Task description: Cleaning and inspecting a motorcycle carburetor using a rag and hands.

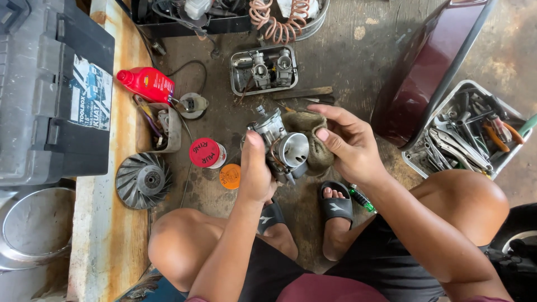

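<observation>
A metal carburetor (279, 142) is held in front of me above the concrete floor, its round open bore facing the camera. My left hand (254, 170) grips its left side, thumb up along the body. A dirty brown rag (310, 137) is pressed against the carburetor's right side by my right hand (347, 145), whose thumb sits on the cloth. My knees and sandalled feet are below.
A metal tray (238, 84) with two more carburetors lies ahead. Left: red oil bottle (146, 83), red-lidded can (205, 152), orange lid (230, 176), finned metal fan disc (144, 180), grey toolbox (53, 89). Right: tray of wrenches and pliers (467, 131), maroon body panel (430, 67), green screwdriver (362, 200).
</observation>
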